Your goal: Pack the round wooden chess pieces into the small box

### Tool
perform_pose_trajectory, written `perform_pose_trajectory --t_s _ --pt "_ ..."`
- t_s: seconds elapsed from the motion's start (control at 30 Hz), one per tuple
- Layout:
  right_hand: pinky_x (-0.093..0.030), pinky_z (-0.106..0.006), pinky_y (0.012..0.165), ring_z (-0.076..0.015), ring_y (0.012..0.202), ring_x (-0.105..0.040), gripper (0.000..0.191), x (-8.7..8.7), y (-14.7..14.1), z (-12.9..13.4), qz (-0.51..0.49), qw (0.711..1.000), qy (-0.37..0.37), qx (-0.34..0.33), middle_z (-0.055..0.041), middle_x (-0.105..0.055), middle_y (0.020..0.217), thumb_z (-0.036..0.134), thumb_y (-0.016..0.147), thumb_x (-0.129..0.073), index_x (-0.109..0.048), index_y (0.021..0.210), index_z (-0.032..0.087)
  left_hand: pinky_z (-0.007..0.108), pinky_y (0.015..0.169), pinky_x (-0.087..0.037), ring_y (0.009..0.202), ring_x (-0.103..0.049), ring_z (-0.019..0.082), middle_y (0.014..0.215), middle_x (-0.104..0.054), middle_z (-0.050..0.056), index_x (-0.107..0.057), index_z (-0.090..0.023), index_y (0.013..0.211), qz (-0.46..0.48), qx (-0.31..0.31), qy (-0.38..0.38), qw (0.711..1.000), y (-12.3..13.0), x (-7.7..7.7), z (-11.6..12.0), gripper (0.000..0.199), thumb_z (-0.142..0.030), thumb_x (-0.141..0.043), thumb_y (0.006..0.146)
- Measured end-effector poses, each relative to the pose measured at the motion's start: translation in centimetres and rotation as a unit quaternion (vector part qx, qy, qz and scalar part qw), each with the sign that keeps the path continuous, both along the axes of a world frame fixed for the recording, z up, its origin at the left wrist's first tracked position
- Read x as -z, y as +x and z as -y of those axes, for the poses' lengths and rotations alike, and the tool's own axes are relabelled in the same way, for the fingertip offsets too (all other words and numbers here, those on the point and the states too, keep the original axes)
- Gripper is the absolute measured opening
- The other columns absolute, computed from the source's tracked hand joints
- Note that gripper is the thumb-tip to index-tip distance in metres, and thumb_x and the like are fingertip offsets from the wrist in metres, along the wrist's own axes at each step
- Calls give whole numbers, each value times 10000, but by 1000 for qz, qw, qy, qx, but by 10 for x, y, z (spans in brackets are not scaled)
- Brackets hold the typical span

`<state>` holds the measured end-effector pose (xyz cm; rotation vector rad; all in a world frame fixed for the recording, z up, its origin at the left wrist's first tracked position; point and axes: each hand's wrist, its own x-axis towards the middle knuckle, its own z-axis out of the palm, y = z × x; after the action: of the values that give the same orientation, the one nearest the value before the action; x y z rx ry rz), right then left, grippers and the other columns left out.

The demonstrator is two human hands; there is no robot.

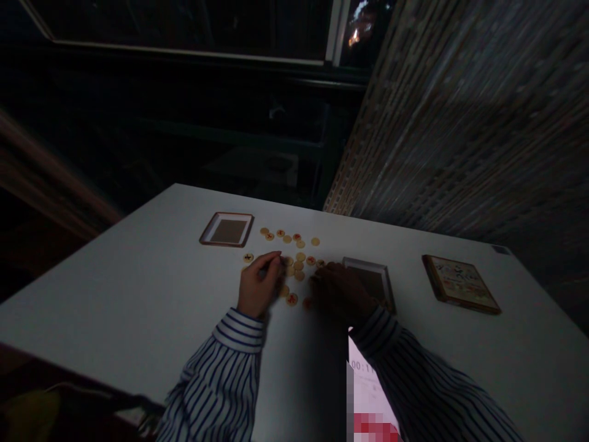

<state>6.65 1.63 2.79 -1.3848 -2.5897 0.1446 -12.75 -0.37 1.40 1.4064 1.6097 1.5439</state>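
Round wooden Chinese chess pieces (299, 266) lie scattered on the white table (151, 270), some showing red characters and some plain. My left hand (260, 282) is closed at the left side of the central cluster, thumb and fingers drawn together. Whatever those fingers may hold is hidden. In deep shadow, my right hand (343, 288) reaches down at the right of the same pieces, beside a grey-rimmed shallow tray (386, 274). Its fingertips cannot be made out. A piece with a red character (291, 299) rests between the hands, nearer to me.
A brown-rimmed shallow tray (251, 224) stands at the back left. Toward the right end lies a decorated flat box (462, 282). Below my right forearm a bright screen (368, 387) shows digits. A beaded curtain (442, 123) hangs behind the table's right side.
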Motion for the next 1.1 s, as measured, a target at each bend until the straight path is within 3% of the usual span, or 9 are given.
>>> perform_pose_trajectory --t_s 0.13,0.37,0.57,0.7,0.83,1.0,1.1 --pt "-350 -291 717 -169 821 -513 233 -2 0 0 -30 999 34 6 -70 -583 927 321 851 -437 -567 981 178 301 768 -477 816 -618 167 867 -678 60 -649 -158 935 5 -11 19 1000 -2 -4 1 279 -351 -537 767" --pt "-329 -290 723 -178 836 -514 210 -3 -1 -2 -47 997 65 3 -65 -590 896 297 836 -455 -582 952 178 305 786 -480 822 -620 168 860 -680 74 -646 -136 908 61 -51 37 996 -17 -19 12 279 -347 -553 750" --pt "-342 -291 727 -176 840 -526 195 -6 -6 -1 -85 992 89 -17 -54 -606 890 256 822 -459 -589 942 173 293 745 -495 793 -614 158 885 -671 63 -634 -154 896 -44 -53 -4 998 -35 -24 43 260 -351 -559 744" --pt "-363 -282 741 -168 865 -531 193 -16 -17 6 -91 992 76 -48 -61 -611 919 230 813 -471 -577 962 168 314 731 -503 787 -603 161 951 -648 68 -596 -170 988 -187 -34 -28 981 -43 -11 66 301 -354 -546 755" --pt "-368 -300 759 -178 869 -534 204 -22 -33 17 -76 991 66 -85 -66 -612 919 247 804 -488 -568 975 170 369 779 -491 872 -588 209 939 -644 94 -585 -145 985 -321 -34 18 946 -44 9 77 336 -363 -575 731" --pt "-365 -303 742 -181 870 -535 199 -19 -51 30 -56 991 50 -111 -65 -613 880 233 817 -458 -553 982 171 371 746 -500 836 -601 220 913 -656 96 -579 -142 988 -398 -16 31 917 -42 36 81 355 -371 -590 716" --pt "-357 -306 748 -180 869 -534 188 -13 -55 34 -49 991 44 -114 -59 -613 875 216 821 -445 -554 969 175 383 723 -495 808 -606 227 888 -662 88 -582 -161 977 -401 -32 47 914 -40 47 83 346 -387 -580 715"
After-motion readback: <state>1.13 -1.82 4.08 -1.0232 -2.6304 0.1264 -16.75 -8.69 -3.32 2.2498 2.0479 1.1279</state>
